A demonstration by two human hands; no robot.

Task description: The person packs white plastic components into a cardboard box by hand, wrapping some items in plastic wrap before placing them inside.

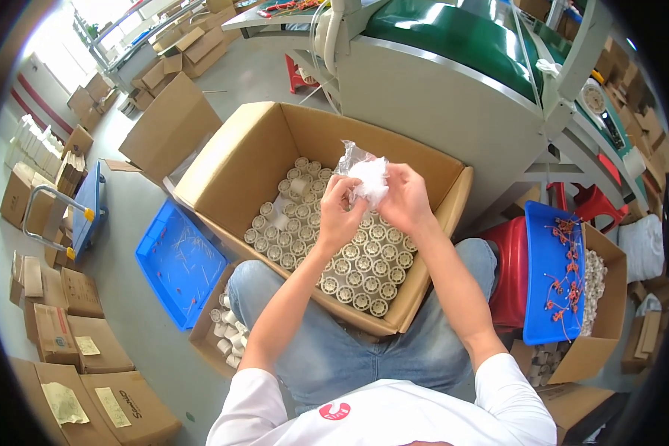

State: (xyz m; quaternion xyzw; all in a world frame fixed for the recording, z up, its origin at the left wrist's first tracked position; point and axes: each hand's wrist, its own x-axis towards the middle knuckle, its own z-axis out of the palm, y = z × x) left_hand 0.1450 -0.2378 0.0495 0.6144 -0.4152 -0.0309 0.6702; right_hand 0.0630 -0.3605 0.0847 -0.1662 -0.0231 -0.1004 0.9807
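Note:
A crumpled clear plastic bag point(369, 181) with something bright white in it is held up between my hands. What the white part is, I cannot make out. The fingers of my left hand point(342, 215) pinch the bag from its left side. My right hand point(407, 199) is closed on its right side, with the fingertips partly hidden. Below my hands stands a big open cardboard box point(230, 160) holding rows of round, cream-coloured parts point(354, 279) with ring-shaped tops. A few of these parts lie loose on top of the rows.
A blue tray point(175, 260) with thin sticks lies at left, beside a small box of white cylinders point(233, 334). At right, another blue tray point(548, 275) holds orange wired parts, next to a red stool point(508, 275). A machine with a green belt point(453, 37) stands ahead.

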